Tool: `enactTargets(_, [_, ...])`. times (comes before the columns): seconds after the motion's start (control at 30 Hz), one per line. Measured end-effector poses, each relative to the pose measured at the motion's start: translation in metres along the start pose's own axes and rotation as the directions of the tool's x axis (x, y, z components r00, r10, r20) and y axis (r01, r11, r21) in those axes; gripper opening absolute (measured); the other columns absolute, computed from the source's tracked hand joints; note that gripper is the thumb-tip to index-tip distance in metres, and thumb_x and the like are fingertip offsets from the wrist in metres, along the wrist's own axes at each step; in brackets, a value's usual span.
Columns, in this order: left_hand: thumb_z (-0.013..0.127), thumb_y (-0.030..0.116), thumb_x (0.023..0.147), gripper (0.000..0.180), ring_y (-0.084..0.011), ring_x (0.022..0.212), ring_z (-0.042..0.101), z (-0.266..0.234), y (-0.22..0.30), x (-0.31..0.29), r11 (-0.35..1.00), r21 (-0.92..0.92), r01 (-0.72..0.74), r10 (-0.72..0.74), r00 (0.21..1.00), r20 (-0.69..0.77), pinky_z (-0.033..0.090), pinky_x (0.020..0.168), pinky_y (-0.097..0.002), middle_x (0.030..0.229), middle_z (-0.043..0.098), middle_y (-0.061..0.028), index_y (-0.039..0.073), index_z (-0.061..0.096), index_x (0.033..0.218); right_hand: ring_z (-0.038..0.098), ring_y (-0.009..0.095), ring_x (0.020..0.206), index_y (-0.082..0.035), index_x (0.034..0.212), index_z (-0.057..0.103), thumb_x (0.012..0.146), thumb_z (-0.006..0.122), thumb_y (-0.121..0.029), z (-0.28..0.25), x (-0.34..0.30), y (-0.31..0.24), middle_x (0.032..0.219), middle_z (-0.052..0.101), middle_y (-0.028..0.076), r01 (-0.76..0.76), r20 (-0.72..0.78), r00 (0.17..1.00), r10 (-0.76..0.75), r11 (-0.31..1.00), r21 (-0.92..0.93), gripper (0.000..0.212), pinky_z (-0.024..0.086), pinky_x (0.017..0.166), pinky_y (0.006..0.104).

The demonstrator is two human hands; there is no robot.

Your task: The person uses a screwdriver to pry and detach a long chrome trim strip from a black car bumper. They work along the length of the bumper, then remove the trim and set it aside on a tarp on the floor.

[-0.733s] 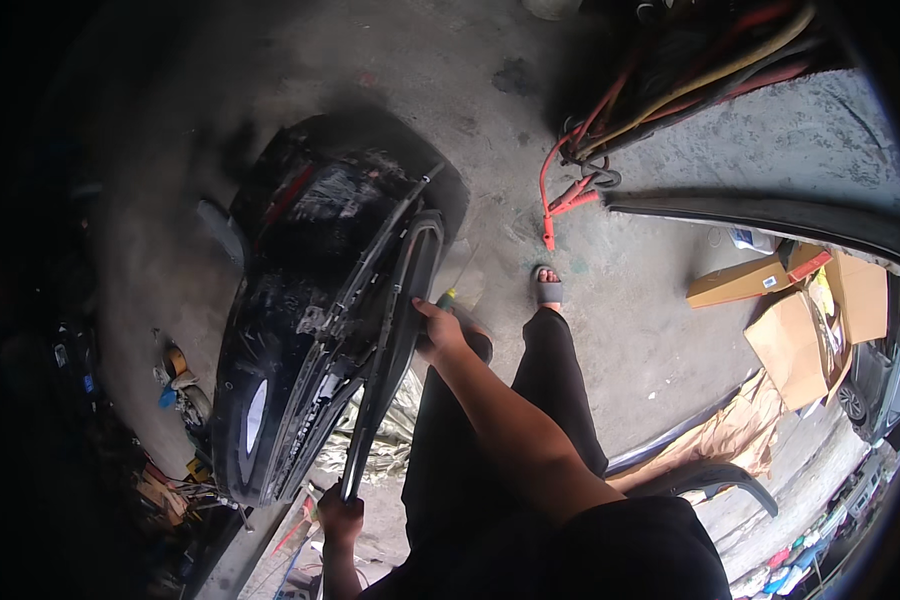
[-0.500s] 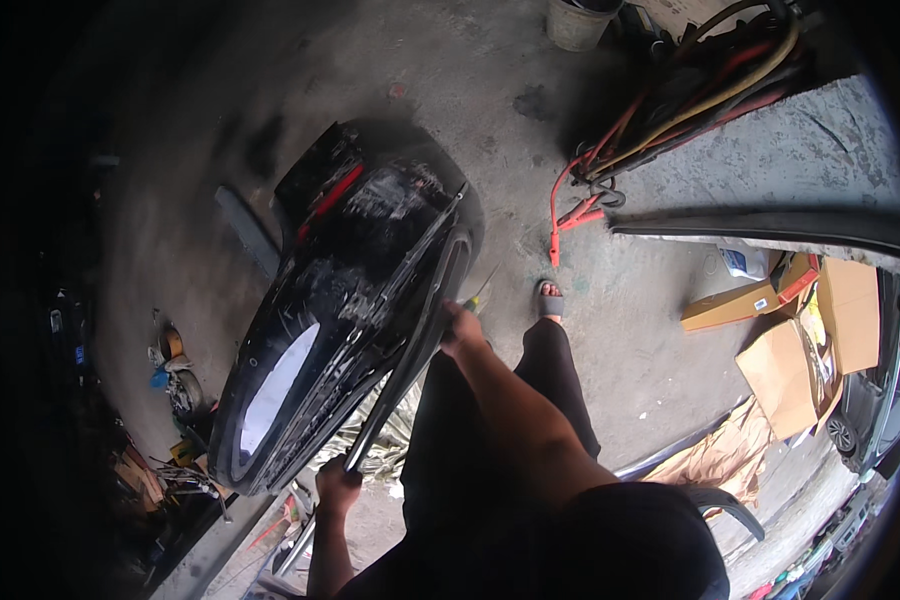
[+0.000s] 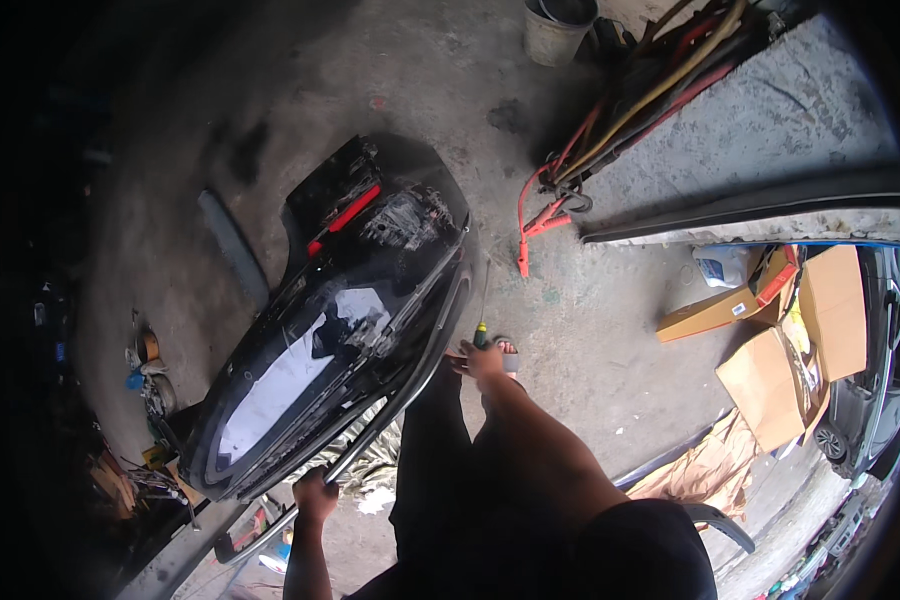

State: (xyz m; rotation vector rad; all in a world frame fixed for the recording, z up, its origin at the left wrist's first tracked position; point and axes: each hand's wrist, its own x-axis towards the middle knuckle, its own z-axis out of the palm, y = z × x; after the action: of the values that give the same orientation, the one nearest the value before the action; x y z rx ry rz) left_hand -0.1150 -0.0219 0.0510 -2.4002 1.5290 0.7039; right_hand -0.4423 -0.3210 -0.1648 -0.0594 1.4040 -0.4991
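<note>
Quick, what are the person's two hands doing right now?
Left hand: closed around the lower edge of the black car bumper.
Right hand: gripping a green-handled screwdriver at the bumper's edge.

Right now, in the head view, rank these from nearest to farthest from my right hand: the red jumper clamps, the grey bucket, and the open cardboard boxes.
From the right hand:
1. Red jumper clamps, on the floor just ahead and slightly right.
2. Open cardboard boxes, off to the right by the wall.
3. Grey bucket, farthest, at the top edge.

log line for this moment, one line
left hand: grips bumper edge | right hand: holds screwdriver | black car bumper: tilted on floor
</note>
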Motion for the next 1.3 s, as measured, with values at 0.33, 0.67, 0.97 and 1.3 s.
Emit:
enactTargets(0.33, [0.069, 0.007, 0.076, 0.011, -0.0467, 0.075, 0.065, 0.095, -0.024, -0.008, 0.986, -0.134, 0.103, -0.088, 0.989, 0.116, 0.051, 0.066, -0.0527, 0.078, 0.065, -0.0226, 0.002, 0.062, 0.083, 0.072, 0.042, 0.096, -0.019, 0.135, 0.07, 0.093, 0.069, -0.028, -0.165, 0.041, -0.089, 0.106, 0.074, 0.02, 0.453, 0.31, 0.729, -0.61, 0.089, -0.887, 0.043, 0.059, 0.084, 0.0518])
enactTargets(0.67, [0.075, 0.009, 0.083, 0.017, -0.0325, 0.058, 0.058, 0.165, -0.006, -0.037, 0.951, -0.288, 0.116, -0.114, 0.993, 0.025, 0.045, 0.057, -0.0447, 0.066, 0.058, -0.0161, 0.002, 0.06, 0.078, 0.073, 0.038, 0.098, -0.022, 0.135, 0.072, 0.093, 0.069, -0.023, -0.149, 0.064, -0.095, 0.11, 0.073, 0.014, 0.499, 0.423, 0.691, -0.586, -0.037, -0.866, 0.042, 0.061, 0.084, 0.0484])
enactTargets(0.97, [0.076, 0.01, 0.084, 0.016, -0.0319, 0.059, 0.059, 0.184, 0.002, -0.046, 0.935, -0.314, 0.164, -0.137, 0.985, 0.109, 0.047, 0.058, -0.0419, 0.067, 0.06, -0.0163, 0.001, 0.063, 0.081, 0.072, 0.038, 0.098, -0.02, 0.128, 0.075, 0.093, 0.067, -0.02, -0.147, 0.045, -0.116, 0.108, 0.074, 0.015, 0.458, 0.509, 0.662, -0.55, -0.24, -0.856, 0.037, 0.059, 0.087, 0.049])
enactTargets(1.3, [0.075, 0.008, 0.083, 0.015, -0.0268, 0.059, 0.06, 0.189, -0.01, -0.048, 0.919, -0.313, 0.238, -0.19, 0.966, 0.178, 0.049, 0.06, -0.0406, 0.069, 0.063, -0.0159, 0.0, 0.063, 0.081, 0.073, 0.039, 0.103, -0.023, 0.131, 0.073, 0.093, 0.062, -0.023, -0.139, 0.067, -0.145, 0.11, 0.076, 0.017, 0.532, 0.56, 0.718, -0.413, -0.193, -0.824, 0.04, 0.061, 0.089, 0.0509])
